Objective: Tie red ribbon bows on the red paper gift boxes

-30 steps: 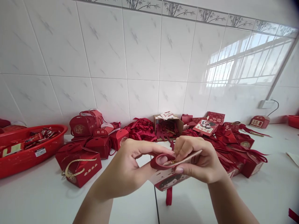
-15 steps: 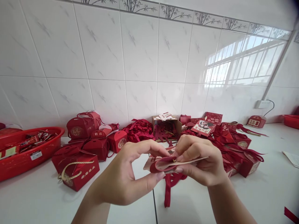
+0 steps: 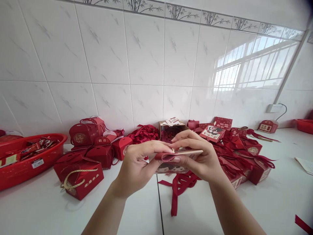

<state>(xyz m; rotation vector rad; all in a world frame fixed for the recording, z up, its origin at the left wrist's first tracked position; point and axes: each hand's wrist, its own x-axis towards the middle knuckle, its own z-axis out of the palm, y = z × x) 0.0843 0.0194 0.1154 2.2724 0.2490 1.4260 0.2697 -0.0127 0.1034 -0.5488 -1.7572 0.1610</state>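
Note:
Both hands meet in the middle of the view above a white counter (image 3: 49, 209). My left hand (image 3: 138, 164) pinches a dark red ribbon (image 3: 176, 187) against a small flat gift box (image 3: 174, 167) with a cartoon print. My right hand (image 3: 200, 156) grips the same box from the right, thumb underneath and fingers on top. A tiny gold piece (image 3: 173, 150) shows between the fingertips. The ribbon's loose ends hang down and trail on the counter below the box.
Folded red gift boxes (image 3: 94, 143) and one with a rope handle (image 3: 79, 178) stand at the left. A red basket (image 3: 29, 156) of packets sits far left. A ribbon heap (image 3: 144, 133), an open carton (image 3: 171, 129) and more red boxes (image 3: 246, 156) lie behind and right.
Both hands rose and moved away from me with the box. The box turned flatter. The ribbon slid down, so its ends now trail on the counter.

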